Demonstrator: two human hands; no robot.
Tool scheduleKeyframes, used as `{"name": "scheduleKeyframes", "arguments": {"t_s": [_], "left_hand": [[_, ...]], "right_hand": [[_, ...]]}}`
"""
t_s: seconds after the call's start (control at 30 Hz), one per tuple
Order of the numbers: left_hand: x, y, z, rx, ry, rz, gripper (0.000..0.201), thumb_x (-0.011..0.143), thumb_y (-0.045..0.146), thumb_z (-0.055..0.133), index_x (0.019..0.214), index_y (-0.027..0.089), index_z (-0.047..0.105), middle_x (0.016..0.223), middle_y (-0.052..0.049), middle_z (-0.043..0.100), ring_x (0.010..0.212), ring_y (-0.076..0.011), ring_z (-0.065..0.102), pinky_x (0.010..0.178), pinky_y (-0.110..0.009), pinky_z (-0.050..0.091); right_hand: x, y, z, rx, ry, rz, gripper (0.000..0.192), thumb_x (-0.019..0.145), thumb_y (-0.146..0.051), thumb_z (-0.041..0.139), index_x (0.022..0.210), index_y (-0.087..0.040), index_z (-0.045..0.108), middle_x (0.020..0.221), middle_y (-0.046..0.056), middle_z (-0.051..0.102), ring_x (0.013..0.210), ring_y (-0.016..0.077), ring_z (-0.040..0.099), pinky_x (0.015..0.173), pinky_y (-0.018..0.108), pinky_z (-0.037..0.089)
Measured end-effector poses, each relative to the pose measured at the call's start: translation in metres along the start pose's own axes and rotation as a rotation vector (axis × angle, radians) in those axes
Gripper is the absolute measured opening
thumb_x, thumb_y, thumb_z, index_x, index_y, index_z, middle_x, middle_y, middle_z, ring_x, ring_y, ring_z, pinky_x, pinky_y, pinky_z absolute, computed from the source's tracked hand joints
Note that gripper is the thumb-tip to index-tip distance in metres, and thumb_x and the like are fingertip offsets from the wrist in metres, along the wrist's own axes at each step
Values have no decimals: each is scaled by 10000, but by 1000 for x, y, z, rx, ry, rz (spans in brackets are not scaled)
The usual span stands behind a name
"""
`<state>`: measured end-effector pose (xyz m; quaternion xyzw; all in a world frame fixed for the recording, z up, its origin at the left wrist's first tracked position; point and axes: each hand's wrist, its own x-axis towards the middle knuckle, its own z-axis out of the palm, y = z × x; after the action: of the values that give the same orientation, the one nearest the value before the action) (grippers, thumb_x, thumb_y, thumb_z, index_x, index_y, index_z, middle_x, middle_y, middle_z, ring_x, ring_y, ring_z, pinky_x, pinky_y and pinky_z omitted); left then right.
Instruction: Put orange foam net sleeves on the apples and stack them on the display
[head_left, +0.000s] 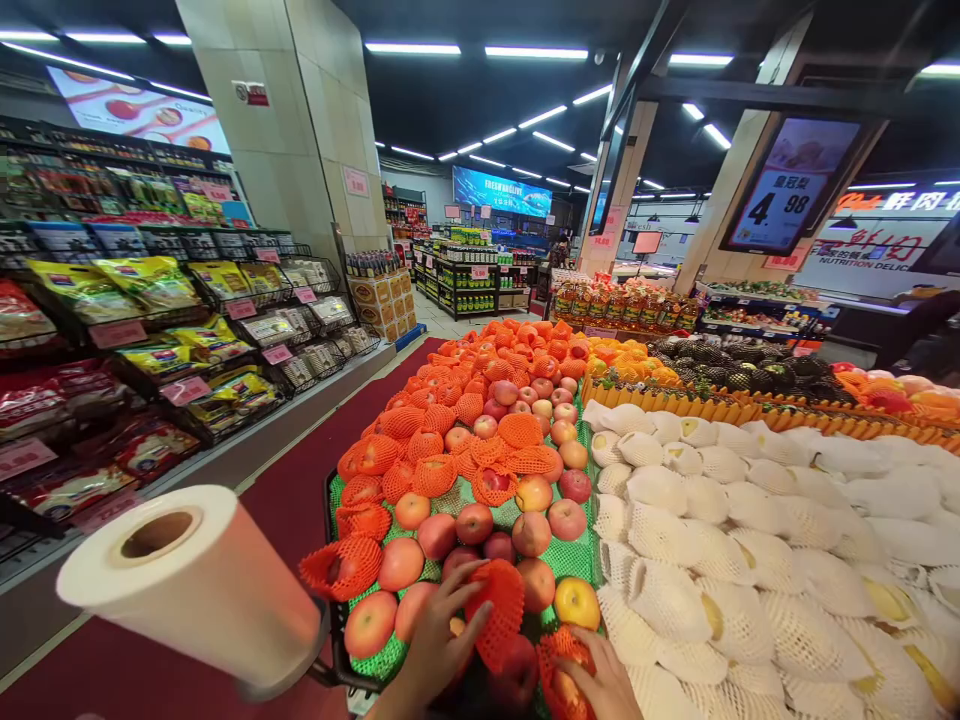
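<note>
Left hand (442, 635) grips an orange foam net (499, 610) at 6 o'clock in the apple bin (352, 660). Right hand (600, 680) clasps a netted apple (562, 680). Many apples (480, 520) lie bare; netted ones sit toward 12.

Bag roll (196, 580), white-netted fruit (750, 560)

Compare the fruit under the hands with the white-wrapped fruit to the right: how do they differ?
The apples are red and mostly bare, a few in orange net sleeves; the white-wrapped fruit are all covered in white foam netting, with yellow skin peeking through. The apples lie on green mesh matting; no matting shows under the wrapped fruit. The left hand and right hand touch the apples only. Both are piled loose, side by side.
</note>
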<state>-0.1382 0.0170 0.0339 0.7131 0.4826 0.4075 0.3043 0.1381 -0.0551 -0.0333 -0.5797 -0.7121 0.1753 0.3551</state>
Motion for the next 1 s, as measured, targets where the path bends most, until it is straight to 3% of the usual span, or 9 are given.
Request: {"name": "scheduleKeyframes", "arguments": {"t_s": [0.1, 0.17, 0.27, 0.43, 0.6, 0.7, 0.8, 0.9, 1.0], "left_hand": [[-13, 5, 18, -115, -71, 40, 346, 907, 428, 654, 1200, 264, 736, 1434, -139, 615, 1335, -328, 581, 1152, -530, 458], [-21, 15, 30, -209, -195, 76, 508, 833, 439, 750, 1305, 264, 682, 1495, -160, 557, 1396, -351, 519, 1167, -544, 429], [-24, 36, 43, -301, -384, 62, 666, 764, 411, 830, 1384, 276, 630, 1575, -163, 461, 1452, -368, 442, 1193, -554, 376], [-15, 59, 58, -369, -269, -137, 356, 765, 313, 815, 1111, 248, 762, 1376, -133, 622, 1262, -319, 586, 1049, -445, 493], [-9, 61, 85, -735, -182, -232, 280, 688, 404, 838, 781, 176, 706, 1087, -93, 659, 1086, -271, 612, 922, -365, 479], [-10, 59, 107, -996, -145, -342, 389, 668, 527, 776, 812, 191, 645, 1068, -85, 651, 1031, -261, 617, 881, -363, 470], [-18, 60, 128, -1111, -244, -434, 508, 744, 623, 670, 1044, 213, 660, 1140, -107, 657, 1042, -268, 627, 858, -362, 464], [-30, 66, 142, -1078, -398, -370, 624, 629, 621, 835, 1048, 180, 697, 1004, -70, 667, 932, -225, 624, 815, -309, 435], [-41, 74, 143, -989, -408, -308, 592, 577, 575, 909, 918, 128, 724, 841, -26, 623, 786, -158, 577, 736, -261, 394]], "right_hand": [[6, -20, -6, 479, 110, 162, 509, 714, -446, 798, 1216, -406, 727, 1331, 89, 693, 1262, 402, 626, 1095, 554, 475], [13, -31, -6, 775, 152, 309, 576, 759, -576, 741, 1297, -382, 671, 1341, 93, 695, 1263, 380, 635, 1075, 537, 494], [25, -37, -14, 984, 82, 441, 575, 672, -640, 786, 1161, -345, 721, 1223, 92, 756, 1177, 387, 687, 1003, 536, 533], [41, -24, -54, 1033, -129, 464, 489, 627, -673, 798, 925, -285, 773, 909, 79, 786, 900, 369, 750, 841, 490, 580], [36, -5, -84, 1010, -22, 323, 368, 539, -569, 882, 746, -302, 733, 763, 26, 698, 743, 300, 690, 722, 446, 563], [29, 12, -95, 1019, -81, 150, 232, 579, -389, 899, 734, -326, 739, 868, 30, 706, 788, 267, 690, 702, 394, 564], [26, 24, -103, 1005, -266, 48, 207, 628, -290, 863, 818, -304, 783, 977, 77, 721, 899, 273, 710, 768, 389, 584], [23, 21, -106, 965, -281, 118, 299, 644, -264, 832, 941, -264, 802, 1114, 118, 708, 944, 262, 714, 776, 357, 593], [19, 10, -109, 814, -188, 184, 370, 673, -262, 802, 1043, -266, 798, 1341, 145, 627, 1124, 292, 673, 801, 345, 597]]}}
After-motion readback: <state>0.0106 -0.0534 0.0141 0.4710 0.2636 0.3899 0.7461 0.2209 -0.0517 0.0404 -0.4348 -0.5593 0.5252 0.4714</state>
